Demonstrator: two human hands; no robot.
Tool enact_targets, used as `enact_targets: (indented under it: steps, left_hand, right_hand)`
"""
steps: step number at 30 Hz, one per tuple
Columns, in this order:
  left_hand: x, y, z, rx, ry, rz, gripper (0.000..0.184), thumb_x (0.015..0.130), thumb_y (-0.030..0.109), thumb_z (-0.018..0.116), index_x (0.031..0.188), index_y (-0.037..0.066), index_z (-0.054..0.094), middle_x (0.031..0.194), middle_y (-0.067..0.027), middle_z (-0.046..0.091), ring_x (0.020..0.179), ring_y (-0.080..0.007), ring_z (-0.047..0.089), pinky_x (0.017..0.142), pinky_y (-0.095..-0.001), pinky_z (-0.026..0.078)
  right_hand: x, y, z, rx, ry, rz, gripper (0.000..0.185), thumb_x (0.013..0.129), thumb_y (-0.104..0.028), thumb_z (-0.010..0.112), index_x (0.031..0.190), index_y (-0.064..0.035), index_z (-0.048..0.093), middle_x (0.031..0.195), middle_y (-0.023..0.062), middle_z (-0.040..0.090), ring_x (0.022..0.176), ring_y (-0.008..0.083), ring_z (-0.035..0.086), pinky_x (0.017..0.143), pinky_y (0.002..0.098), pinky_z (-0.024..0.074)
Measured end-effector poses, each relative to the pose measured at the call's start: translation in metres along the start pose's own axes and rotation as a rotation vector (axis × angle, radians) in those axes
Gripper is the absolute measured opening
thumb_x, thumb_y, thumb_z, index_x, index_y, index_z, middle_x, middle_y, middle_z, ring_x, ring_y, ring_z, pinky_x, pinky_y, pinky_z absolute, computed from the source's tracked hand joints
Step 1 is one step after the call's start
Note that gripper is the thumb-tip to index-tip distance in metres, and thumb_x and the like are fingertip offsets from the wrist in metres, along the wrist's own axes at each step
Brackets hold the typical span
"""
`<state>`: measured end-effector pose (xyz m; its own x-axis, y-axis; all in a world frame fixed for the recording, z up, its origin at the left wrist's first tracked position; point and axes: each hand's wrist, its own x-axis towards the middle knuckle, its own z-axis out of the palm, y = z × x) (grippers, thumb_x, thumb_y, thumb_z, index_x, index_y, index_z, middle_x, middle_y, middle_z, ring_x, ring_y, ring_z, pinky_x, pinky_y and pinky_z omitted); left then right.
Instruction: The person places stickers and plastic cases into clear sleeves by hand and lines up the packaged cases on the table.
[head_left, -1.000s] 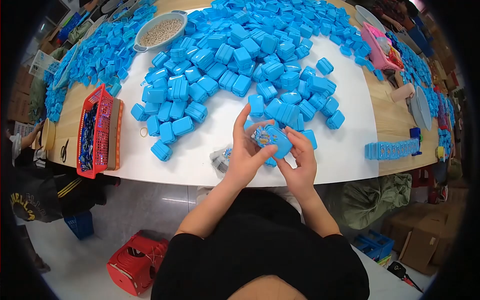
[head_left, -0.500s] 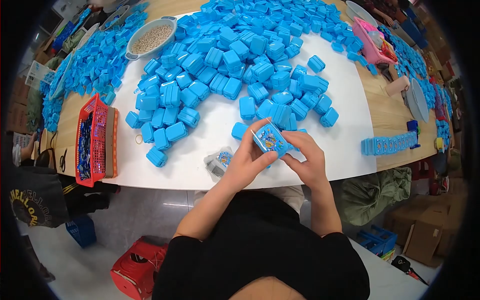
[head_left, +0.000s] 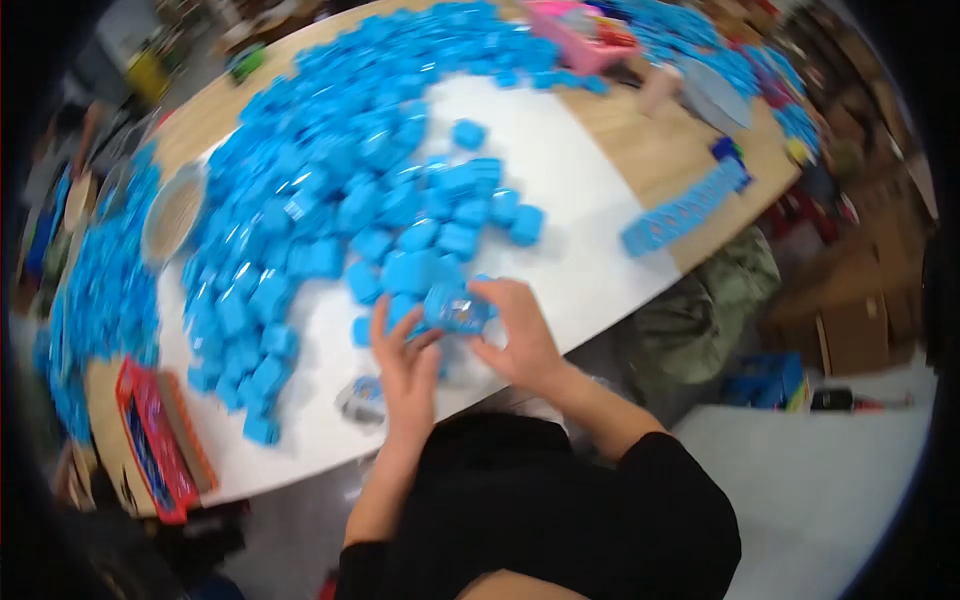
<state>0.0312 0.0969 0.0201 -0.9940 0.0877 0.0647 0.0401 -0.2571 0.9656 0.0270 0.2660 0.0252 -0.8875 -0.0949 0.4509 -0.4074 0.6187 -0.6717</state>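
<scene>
My right hand (head_left: 522, 335) grips a small blue plastic box (head_left: 457, 312) between thumb and fingers, its printed sticker facing up. My left hand (head_left: 408, 360) is just left of that box with its fingers apart; motion blurs whether a fingertip touches it. Beyond both hands, a heap of similar plain blue boxes (head_left: 410, 270) spreads over the white tabletop (head_left: 560, 160). Near the table's front edge, left of my left hand, lies a greyish clear packet (head_left: 362, 400) with printed pieces in it.
A row of stickered blue boxes (head_left: 680, 212) stands at the right. On the left are a red basket (head_left: 150, 435) and a bowl of beige beads (head_left: 175, 215). A pink basket (head_left: 580, 40) sits at the back. Green cloth (head_left: 705, 305) hangs near the right table edge.
The view has swung to the right and tilted, with blur. My left hand has loosened from the stickered box and spread its fingers, while my right hand keeps hold of it.
</scene>
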Motion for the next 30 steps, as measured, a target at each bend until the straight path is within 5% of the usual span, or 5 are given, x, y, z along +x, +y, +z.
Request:
enact_targets:
  steps: [5,9,14,25,30]
  left_hand:
    - [0.0,-0.013,-0.048,0.341,0.181,0.159,0.056,0.093,0.011,0.048,0.145,0.006,0.027,0.132,-0.0149,0.049,0.117,-0.0243,0.051,0.098,-0.0351,0.039]
    - [-0.013,-0.032,-0.095,0.62,0.433,0.218,0.04,0.096,0.008,0.046,0.136,0.005,0.041,0.124,-0.0139,0.054,0.113,-0.0233,0.053,0.098,-0.0339,0.04]
    - [-0.019,-0.03,-0.093,0.933,0.298,0.221,0.028,0.093,0.007,0.048,0.12,0.003,0.053,0.119,-0.014,0.055,0.111,-0.0267,0.052,0.097,-0.0359,0.04]
    - [0.002,-0.037,-0.07,1.063,0.281,0.154,0.017,0.094,0.009,0.048,0.106,0.002,0.058,0.118,-0.0141,0.056,0.11,-0.0283,0.053,0.096,-0.0367,0.04]
    - [0.016,-0.005,-0.023,0.826,0.087,0.161,0.022,0.087,0.01,0.048,0.102,0.002,0.06,0.116,-0.0158,0.056,0.111,-0.0311,0.051,0.097,-0.0407,0.039]
  right_hand:
    - [0.01,0.164,-0.189,-0.547,0.669,0.311,0.05,0.079,-0.007,0.064,0.126,-0.0002,0.049,0.12,0.0162,0.056,0.107,0.0288,0.055,0.093,0.0364,0.0436]
    - [-0.002,0.279,-0.344,-0.921,0.648,0.73,0.052,0.079,-0.01,0.065,0.127,-0.0012,0.05,0.119,0.019,0.06,0.105,0.0367,0.059,0.089,0.0414,0.047]
    - [0.015,0.322,-0.402,-0.815,0.713,0.937,0.048,0.086,-0.009,0.06,0.132,-0.0039,0.045,0.127,0.0169,0.056,0.112,0.0355,0.055,0.094,0.044,0.0457]
    - [0.023,0.416,-0.446,-0.775,0.485,0.9,0.054,0.086,-0.01,0.059,0.136,-0.004,0.041,0.127,0.019,0.054,0.115,0.0345,0.053,0.097,0.0403,0.0439]
    - [-0.017,0.506,-0.484,-0.878,0.478,0.608,0.064,0.081,-0.018,0.062,0.14,-0.0064,0.04,0.134,0.0195,0.05,0.118,0.0348,0.052,0.099,0.0395,0.0418]
